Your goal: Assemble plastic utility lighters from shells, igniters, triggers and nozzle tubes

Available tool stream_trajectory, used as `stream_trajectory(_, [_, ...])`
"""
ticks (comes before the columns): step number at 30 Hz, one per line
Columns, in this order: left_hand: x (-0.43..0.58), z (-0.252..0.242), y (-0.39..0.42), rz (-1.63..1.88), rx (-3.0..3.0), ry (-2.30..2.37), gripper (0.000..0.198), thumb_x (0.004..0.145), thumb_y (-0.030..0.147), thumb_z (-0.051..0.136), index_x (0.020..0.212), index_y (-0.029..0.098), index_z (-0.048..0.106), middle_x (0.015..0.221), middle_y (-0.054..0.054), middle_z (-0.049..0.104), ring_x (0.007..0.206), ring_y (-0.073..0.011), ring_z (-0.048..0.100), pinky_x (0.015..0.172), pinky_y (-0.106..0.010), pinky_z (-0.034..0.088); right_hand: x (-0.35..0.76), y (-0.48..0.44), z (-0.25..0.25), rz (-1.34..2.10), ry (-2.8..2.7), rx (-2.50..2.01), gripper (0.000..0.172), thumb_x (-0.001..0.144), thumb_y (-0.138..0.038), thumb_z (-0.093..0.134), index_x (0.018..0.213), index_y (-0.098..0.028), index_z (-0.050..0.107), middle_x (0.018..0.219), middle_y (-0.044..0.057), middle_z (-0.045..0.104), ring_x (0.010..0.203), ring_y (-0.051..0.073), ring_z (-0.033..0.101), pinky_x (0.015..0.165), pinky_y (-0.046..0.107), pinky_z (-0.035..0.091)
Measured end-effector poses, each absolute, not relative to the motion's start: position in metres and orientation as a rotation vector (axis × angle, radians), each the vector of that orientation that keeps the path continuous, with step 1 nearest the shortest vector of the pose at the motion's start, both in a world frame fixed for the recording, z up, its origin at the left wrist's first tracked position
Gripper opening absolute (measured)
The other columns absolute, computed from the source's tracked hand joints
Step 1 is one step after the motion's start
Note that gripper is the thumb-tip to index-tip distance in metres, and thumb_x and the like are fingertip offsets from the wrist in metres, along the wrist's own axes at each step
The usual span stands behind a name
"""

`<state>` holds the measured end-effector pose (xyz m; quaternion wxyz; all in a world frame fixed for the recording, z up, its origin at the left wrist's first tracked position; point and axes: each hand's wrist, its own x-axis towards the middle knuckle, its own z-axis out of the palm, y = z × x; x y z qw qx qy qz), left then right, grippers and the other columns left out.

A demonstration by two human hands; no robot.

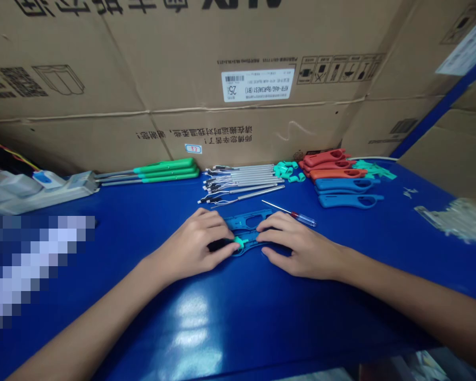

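Note:
Two blue plastic casing halves lie side by side on the blue table, the upper half behind the lower half. My left hand is closed at their left end, its thumb and fingertips pinching a small teal part at the lower half. At the right end, my right hand has its fingers curved and apart, fingertips touching the casing halves. A screwdriver with a clear and red handle lies just behind my right hand.
Metal rods with wires, teal clips, red casings and blue casings lie along the back. Green-handled rods and a power strip are at left. A cardboard box stands behind; clear pieces lie right.

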<state>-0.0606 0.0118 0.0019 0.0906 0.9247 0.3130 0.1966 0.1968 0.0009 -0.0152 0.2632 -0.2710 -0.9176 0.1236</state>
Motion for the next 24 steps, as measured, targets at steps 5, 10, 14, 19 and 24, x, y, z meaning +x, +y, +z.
stream_trajectory(5, [-0.0568, 0.0015, 0.0115, 0.587, 2.692, 1.005, 0.016, 0.09, 0.033, 0.063, 0.084, 0.02, 0.07, 0.084, -0.001, 0.07, 0.082, -0.0177, 0.063, 0.082, -0.035, 0.041, 0.1971, 0.0008, -0.0161, 0.33, -2.472, -0.723, 0.017, 0.09, -0.015, 0.058, 0.102, -0.012, 0.069, 0.108, 0.013, 0.066, 0.104, 0.022, 0.058, 0.093, 0.039, 0.051])
stream_trajectory(10, [-0.0574, 0.0015, 0.0111, 0.546, 2.661, 1.035, 0.015, 0.09, 0.034, 0.062, 0.088, 0.021, 0.068, 0.088, 0.0, 0.07, 0.088, -0.0185, 0.063, 0.083, -0.035, 0.041, 0.1961, 0.0014, -0.0154, 0.33, -2.446, -0.684, 0.016, 0.091, -0.014, 0.056, 0.1, -0.012, 0.069, 0.104, 0.012, 0.067, 0.1, 0.021, 0.06, 0.089, 0.037, 0.054])
stream_trajectory(14, [-0.0581, 0.0017, 0.0104, 0.521, 2.665, 1.014, 0.013, 0.091, 0.032, 0.06, 0.092, 0.022, 0.068, 0.092, -0.001, 0.069, 0.09, -0.0186, 0.062, 0.084, -0.035, 0.041, 0.1963, 0.0026, -0.0158, 0.327, -2.431, -0.672, 0.015, 0.091, -0.013, 0.056, 0.098, -0.013, 0.069, 0.101, 0.012, 0.068, 0.097, 0.02, 0.061, 0.086, 0.036, 0.055])
stream_trajectory(19, [-0.0572, 0.0016, 0.0094, 0.517, 2.68, 0.982, 0.013, 0.093, 0.03, 0.057, 0.096, 0.022, 0.068, 0.096, -0.002, 0.069, 0.093, -0.0191, 0.06, 0.086, -0.037, 0.041, 0.1976, 0.003, -0.0171, 0.331, -2.432, -0.658, 0.015, 0.09, -0.013, 0.057, 0.098, -0.013, 0.069, 0.1, 0.012, 0.068, 0.096, 0.02, 0.061, 0.086, 0.037, 0.055])
stream_trajectory(24, [-0.057, 0.002, 0.0088, 0.529, 2.688, 0.948, 0.014, 0.093, 0.029, 0.056, 0.095, 0.021, 0.068, 0.095, -0.002, 0.068, 0.092, -0.0189, 0.06, 0.085, -0.036, 0.041, 0.1973, 0.0018, -0.0161, 0.34, -2.437, -0.663, 0.014, 0.09, -0.014, 0.058, 0.099, -0.014, 0.069, 0.102, 0.012, 0.069, 0.096, 0.021, 0.061, 0.086, 0.037, 0.055])
